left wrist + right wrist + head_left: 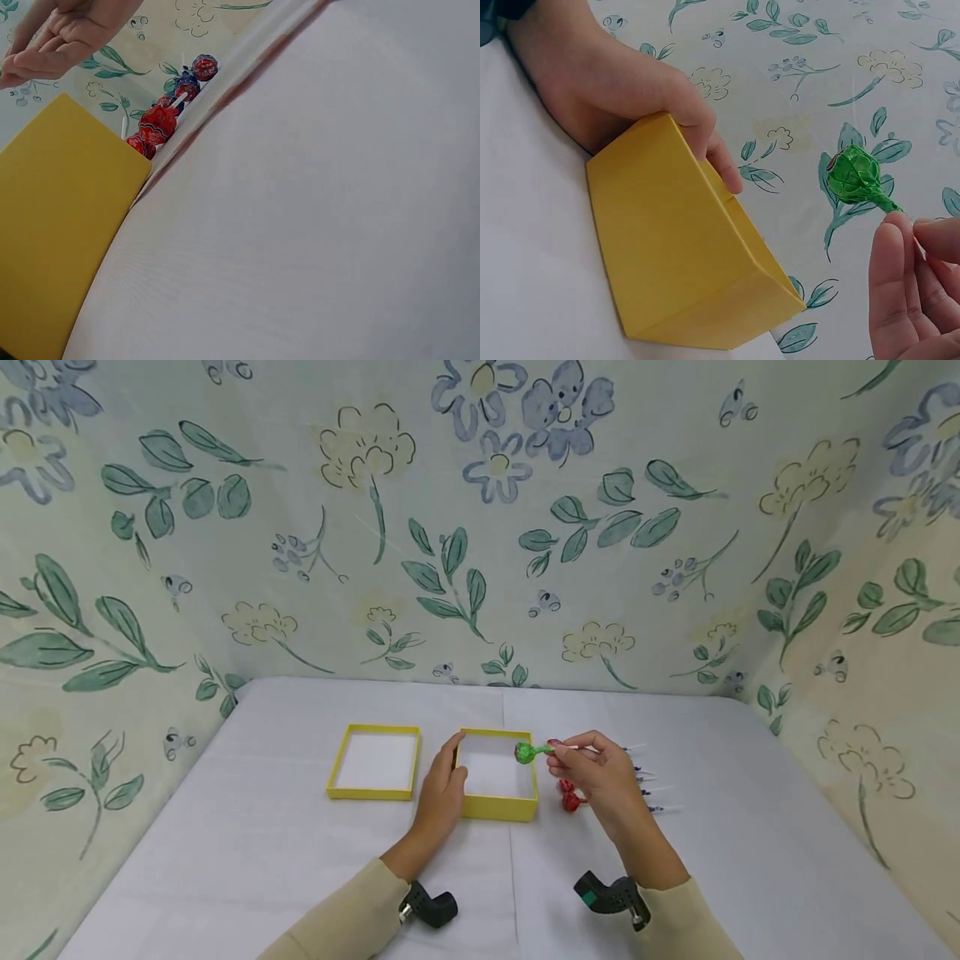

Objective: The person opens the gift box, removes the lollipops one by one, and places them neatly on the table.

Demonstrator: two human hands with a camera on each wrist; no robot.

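Note:
A green-wrapped lollipop [524, 753] is pinched by its stick, just below the wrapped head, between the thumb and fingers of my right hand [603, 781]. In the head view its head overlaps the right rim of the yellow box [498, 810]; the right wrist view has the green head [853, 175] raised to one side of the box. My left hand [441, 793] grips the box's left wall, fingers bent over the rim. White lining shows inside the box. The left hand itself is out of the left wrist view, where the yellow wall [67, 225] appears.
Right of the box, red-wrapped lollipops [572, 802] lie partly under my right hand, with several white sticks pointing right. More red and blue ones [157, 124] show in the left wrist view. A shallow yellow lid [371, 794] lies left on the white-covered table [225, 860].

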